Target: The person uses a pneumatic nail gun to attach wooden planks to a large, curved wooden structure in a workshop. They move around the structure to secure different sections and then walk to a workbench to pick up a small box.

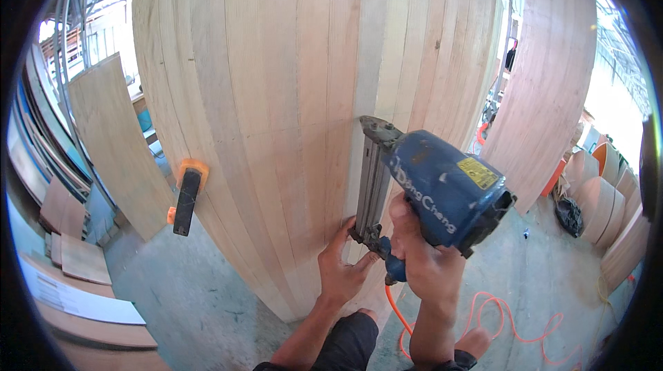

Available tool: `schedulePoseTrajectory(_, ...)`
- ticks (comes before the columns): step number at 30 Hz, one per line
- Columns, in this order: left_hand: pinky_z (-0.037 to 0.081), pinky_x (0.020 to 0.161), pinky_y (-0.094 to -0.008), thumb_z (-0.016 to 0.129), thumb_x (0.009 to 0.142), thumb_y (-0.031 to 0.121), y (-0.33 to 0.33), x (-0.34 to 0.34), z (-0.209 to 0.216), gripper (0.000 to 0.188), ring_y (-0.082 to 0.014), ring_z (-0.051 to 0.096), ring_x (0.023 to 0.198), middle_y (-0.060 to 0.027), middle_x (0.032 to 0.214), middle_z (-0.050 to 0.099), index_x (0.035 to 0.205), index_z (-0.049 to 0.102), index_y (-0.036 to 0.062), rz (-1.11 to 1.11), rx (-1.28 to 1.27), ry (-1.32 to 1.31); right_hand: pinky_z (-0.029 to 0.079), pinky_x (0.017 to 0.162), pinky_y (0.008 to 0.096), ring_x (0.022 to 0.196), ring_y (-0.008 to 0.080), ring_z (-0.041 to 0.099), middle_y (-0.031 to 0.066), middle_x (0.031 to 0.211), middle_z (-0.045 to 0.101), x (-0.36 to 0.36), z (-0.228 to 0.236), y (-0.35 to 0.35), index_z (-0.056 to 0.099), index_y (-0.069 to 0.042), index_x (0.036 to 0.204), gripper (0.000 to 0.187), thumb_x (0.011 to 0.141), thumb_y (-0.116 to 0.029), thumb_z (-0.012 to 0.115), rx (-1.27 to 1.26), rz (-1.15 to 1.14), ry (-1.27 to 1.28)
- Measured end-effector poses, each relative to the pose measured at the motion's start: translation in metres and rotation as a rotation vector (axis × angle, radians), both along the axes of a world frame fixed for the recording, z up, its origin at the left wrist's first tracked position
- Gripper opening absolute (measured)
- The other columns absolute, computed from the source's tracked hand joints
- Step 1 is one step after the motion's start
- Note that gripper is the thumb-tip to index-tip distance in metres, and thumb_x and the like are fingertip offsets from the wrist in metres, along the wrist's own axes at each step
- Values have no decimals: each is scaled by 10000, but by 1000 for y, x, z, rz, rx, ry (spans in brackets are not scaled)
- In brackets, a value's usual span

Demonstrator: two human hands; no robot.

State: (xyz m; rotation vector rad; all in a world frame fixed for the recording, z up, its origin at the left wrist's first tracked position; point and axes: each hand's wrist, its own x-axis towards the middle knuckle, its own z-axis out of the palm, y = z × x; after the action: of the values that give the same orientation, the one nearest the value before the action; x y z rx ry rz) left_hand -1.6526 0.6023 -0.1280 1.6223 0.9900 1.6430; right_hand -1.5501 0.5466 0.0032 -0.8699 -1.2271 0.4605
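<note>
Right hand (pixel 428 266) grasping rounded blue nailer (pixel 435 177), left hand (pixel 343 271) its slim metal magazine (pixel 371 184).

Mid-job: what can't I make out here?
Head view:
Trigger of the blue nail gun: hidden by the right hand.
Part of the orange hose: hidden behind the right forearm.
Top of the wooden panel: cut off by the upper edge.
Gun nose against panel: contact unclear from one angle.

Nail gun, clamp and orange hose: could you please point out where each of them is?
Nail gun (pixel 438 172): head view, on its blue body.
Clamp (pixel 187 202): head view, on its black part.
Orange hose (pixel 395 308): head view, on its upper stretch.
</note>
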Motion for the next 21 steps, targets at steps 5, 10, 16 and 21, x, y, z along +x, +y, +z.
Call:
schedulePoseTrajectory(5,497,1005,-347,882,737,83,7,6,0,690,-182,669,1085,-105,1142,733,1361,600,4,28,57,9,412,516,238,527,70,518,-14,639,564,7,5,-2,671,34,1108,234,983,-161,703,-51,-21,83)
schedulePoseTrajectory(10,506,992,-343,902,720,99,15,23,1,706,-178,679,1076,-112,1144,741,1356,607,14,42,106,94,407,497,249,503,78,510,-8,612,547,25,16,2,669,40,1095,253,979,-182,708,-71,-1,198)
schedulePoseTrajectory(16,506,995,-351,901,707,92,9,28,2,710,-191,683,1094,-120,1129,742,1349,608,10,53,19,88,404,498,249,517,72,502,-15,648,560,24,12,2,684,20,1090,238,965,-177,732,-96,-42,136)
schedulePoseTrajectory(21,507,992,-348,883,710,76,12,23,-2,696,-195,681,1089,-113,1131,738,1345,607,6,23,21,41,401,503,243,528,63,498,-17,673,573,19,9,2,689,17,1101,226,969,-162,727,-125,-20,132)
